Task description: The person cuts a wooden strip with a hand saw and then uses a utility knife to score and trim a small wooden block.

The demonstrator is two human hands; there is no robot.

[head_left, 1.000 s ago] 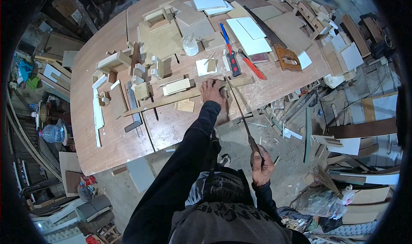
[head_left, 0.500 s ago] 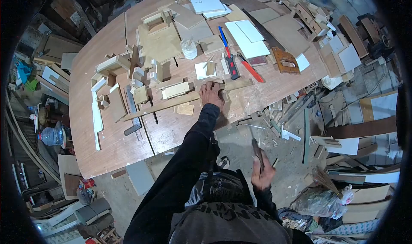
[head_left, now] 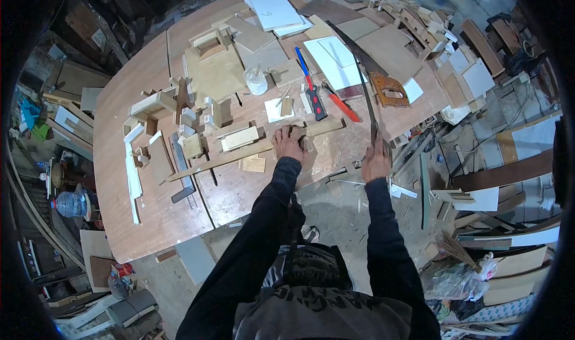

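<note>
My left hand is closed over a long, narrow wooden strip, pressing it on the table top. A small piece of wood shows by its fingertips. At the table's front edge my right hand grips a long, thin, dark-bladed tool, which points away from me and slants to the left. Its handle is mostly hidden in my fist. Just behind the strip are a pale wooden block and a white square with a small wood piece on it. A thin wooden square lies in front of the strip.
Red-and-black pliers-like tool, a blue-and-red handled tool and a wooden-handled saw lie behind my hands. A clear plastic cup stands mid-table. A metal square and small wooden assemblies sit left. Offcuts crowd the right.
My right hand has risen from low beside my body to the table's front edge, bringing the dark-bladed tool over the table. My left hand stays on the strip.
</note>
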